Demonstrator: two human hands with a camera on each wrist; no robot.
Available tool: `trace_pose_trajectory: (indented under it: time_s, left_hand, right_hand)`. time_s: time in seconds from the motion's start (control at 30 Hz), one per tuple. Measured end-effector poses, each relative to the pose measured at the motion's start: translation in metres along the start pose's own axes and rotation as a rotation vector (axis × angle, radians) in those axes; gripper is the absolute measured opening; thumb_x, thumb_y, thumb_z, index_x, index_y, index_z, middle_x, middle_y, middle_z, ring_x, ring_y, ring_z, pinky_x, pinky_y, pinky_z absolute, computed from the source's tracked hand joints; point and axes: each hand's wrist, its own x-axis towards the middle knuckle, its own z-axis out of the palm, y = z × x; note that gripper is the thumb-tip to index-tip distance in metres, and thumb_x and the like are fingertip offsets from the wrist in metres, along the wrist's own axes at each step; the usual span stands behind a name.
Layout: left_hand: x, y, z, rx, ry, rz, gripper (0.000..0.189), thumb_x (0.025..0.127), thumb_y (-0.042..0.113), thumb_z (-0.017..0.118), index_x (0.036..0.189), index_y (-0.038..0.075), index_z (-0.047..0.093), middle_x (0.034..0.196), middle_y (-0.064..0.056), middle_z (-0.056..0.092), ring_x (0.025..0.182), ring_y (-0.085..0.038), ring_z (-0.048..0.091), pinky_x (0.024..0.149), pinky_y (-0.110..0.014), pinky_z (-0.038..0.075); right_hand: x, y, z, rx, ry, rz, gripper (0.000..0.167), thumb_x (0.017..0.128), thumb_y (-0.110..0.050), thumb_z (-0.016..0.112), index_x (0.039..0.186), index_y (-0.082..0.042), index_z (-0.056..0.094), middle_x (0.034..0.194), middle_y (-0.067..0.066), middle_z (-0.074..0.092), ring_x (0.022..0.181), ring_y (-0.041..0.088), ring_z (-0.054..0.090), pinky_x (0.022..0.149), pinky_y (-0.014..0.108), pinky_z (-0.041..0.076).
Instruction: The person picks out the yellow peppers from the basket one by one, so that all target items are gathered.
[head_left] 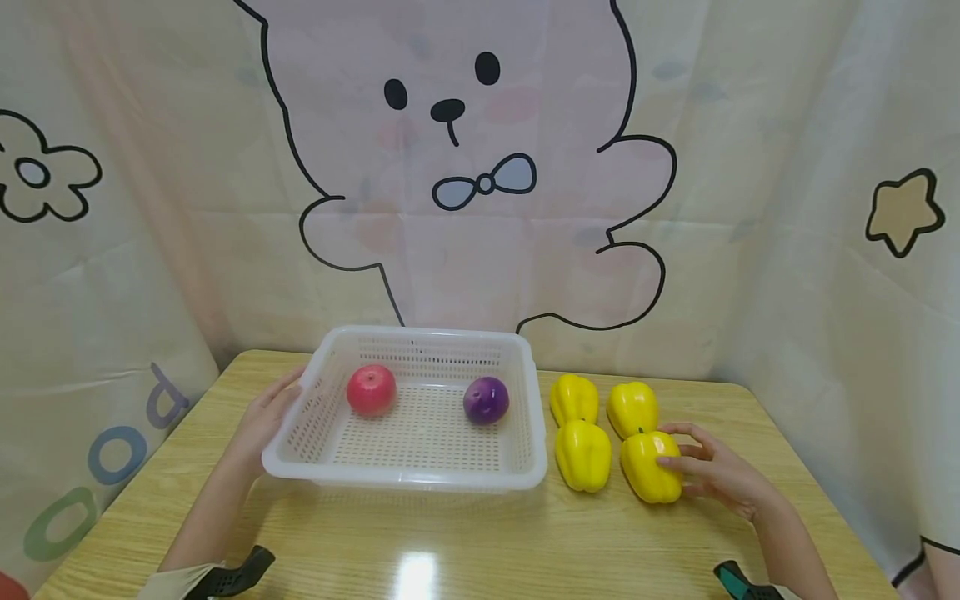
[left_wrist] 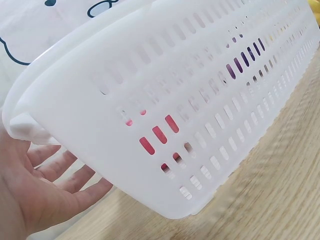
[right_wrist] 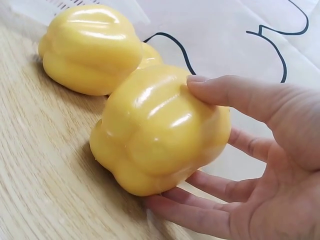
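Observation:
My right hand [head_left: 720, 471] is at the near right yellow bell pepper [head_left: 649, 468], thumb on its upper side and fingers along its far side and underneath. In the right wrist view this bell pepper [right_wrist: 160, 135] sits tilted between thumb and fingers. At the left end of a white plastic basket [head_left: 405, 481], my left hand [head_left: 262, 421] rests against the wall below the rim. The left wrist view shows its fingers [left_wrist: 55, 162] loosely extended there. Inside the basket lie a red apple-like fruit [head_left: 371, 390] and a round, glossy purple fruit or vegetable [head_left: 486, 400], apart from each other.
Three more yellow bell peppers stand right of the basket: a back left pepper [head_left: 574, 398], a front left pepper [head_left: 583, 455] and a back right pepper [head_left: 632, 408]. Behind the wooden table [head_left: 360, 542] hangs a printed curtain [head_left: 480, 250].

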Motion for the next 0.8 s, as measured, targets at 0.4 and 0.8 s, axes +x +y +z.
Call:
trace_pose_trajectory:
  time_s: [0.4, 0.8]
  left_hand:
    - [0.0015, -0.0007, -0.0008, 0.013, -0.007, -0.002, 0.063, 0.115, 0.040, 0.042, 0.170, 0.018, 0.022, 0.113, 0.022, 0.062, 0.101, -0.001, 0.067, 0.086, -0.026, 0.058]
    - [0.0025, -0.0001, -0.0014, 0.016, 0.010, -0.051, 0.062, 0.114, 0.041, 0.043, 0.170, 0.022, 0.022, 0.113, 0.020, 0.063, 0.100, -0.001, 0.066, 0.085, -0.025, 0.057]
  right_hand:
    - [0.0004, -0.0027, 0.0037, -0.049, 0.044, -0.005, 0.054, 0.104, -0.021, 0.068, 0.146, -0.003, 0.040, 0.148, 0.041, 0.040, 0.112, 0.030, 0.065, 0.094, 0.050, 0.060]
    - [0.0005, -0.0038, 0.0046, -0.052, 0.034, -0.015, 0.058, 0.105, -0.021, 0.067, 0.149, 0.001, 0.035, 0.145, 0.039, 0.041, 0.109, 0.029, 0.066, 0.091, 0.049, 0.062]
